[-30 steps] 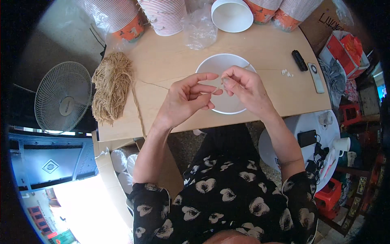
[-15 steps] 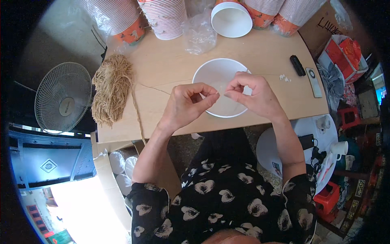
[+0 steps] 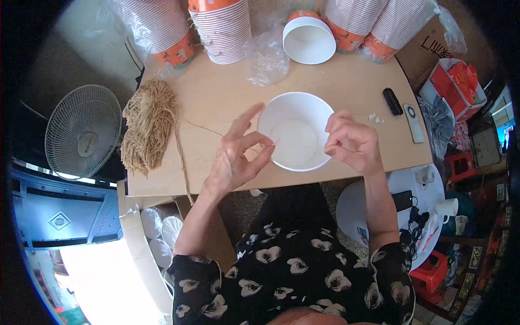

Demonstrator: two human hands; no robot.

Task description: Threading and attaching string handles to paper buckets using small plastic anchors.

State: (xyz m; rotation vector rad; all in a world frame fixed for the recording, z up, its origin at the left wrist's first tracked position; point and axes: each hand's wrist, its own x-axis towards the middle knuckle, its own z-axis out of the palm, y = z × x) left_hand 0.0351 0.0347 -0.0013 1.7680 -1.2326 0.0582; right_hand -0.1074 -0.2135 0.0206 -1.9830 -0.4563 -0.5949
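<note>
The right hand (image 3: 355,147) moves away from the left hand (image 3: 232,160), apparently freeing the tan strand (image 3: 277,143). The left pinches it; whether the curled right holds anything is unclear.

String bundle (image 3: 149,127) left of bowl (image 3: 296,142) on table (image 3: 216,92), stacked cups (image 3: 222,33) behind, perhaps a remote (image 3: 414,125) at right

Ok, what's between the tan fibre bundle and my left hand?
In the head view, tabletop crossed by a thin strand leading toward the left hand; nearer the tan fibre bundle, a thicker cord runs to the near edge.
</note>
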